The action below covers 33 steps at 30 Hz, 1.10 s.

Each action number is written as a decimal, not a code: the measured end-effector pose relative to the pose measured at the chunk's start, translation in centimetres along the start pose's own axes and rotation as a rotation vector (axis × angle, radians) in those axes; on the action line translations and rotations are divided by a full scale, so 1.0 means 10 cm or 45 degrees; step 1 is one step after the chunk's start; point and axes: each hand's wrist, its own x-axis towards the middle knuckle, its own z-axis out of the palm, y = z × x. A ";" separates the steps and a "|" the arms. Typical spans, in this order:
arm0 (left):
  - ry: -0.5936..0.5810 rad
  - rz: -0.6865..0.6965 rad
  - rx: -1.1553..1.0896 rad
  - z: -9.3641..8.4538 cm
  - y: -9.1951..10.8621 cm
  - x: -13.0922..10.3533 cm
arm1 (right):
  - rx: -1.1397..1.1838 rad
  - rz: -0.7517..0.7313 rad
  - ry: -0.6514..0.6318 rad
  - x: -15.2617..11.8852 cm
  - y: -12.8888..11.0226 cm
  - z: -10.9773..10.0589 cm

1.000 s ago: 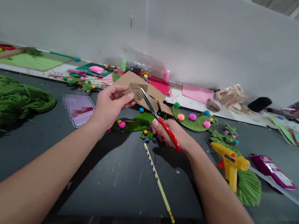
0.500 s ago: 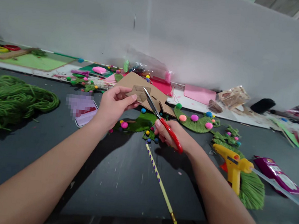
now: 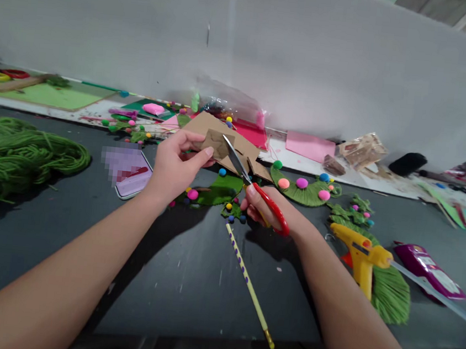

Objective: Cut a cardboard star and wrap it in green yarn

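Note:
Between thumb and fingers, my left hand (image 3: 182, 161) holds a small brown cardboard piece (image 3: 216, 144) up over the table. My right hand (image 3: 261, 204) grips red-handled scissors (image 3: 270, 207), their blades pointing up and left with the tips at the small piece's right part. Behind both lies a larger cardboard sheet (image 3: 209, 123) with cut edges. Beneath the hands are a green leaf shape (image 3: 225, 190) and colored pom-poms. Whether the blades touch the small piece, I cannot tell.
Green yarn (image 3: 22, 160) and a phone (image 3: 135, 178) are on the left. A yellow pencil (image 3: 250, 287) lies in front. On the right are a yellow glue gun (image 3: 360, 252), a purple device (image 3: 426, 270) and a pom-pom-trimmed green piece (image 3: 304, 193).
The scissors' handles have spread slightly in my right hand. The cardboard piece in my left hand has tilted a little, showing more of its face.

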 end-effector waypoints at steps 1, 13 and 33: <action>-0.008 -0.010 -0.011 0.00 0.01 0.00 | 0.029 0.003 -0.019 0.00 0.01 -0.01; 0.046 -0.542 -0.408 0.02 0.15 0.03 | 0.062 0.002 -0.021 0.00 -0.04 0.01; -0.007 -0.215 -0.114 0.00 0.02 0.01 | 0.334 0.102 -0.160 -0.02 -0.04 0.02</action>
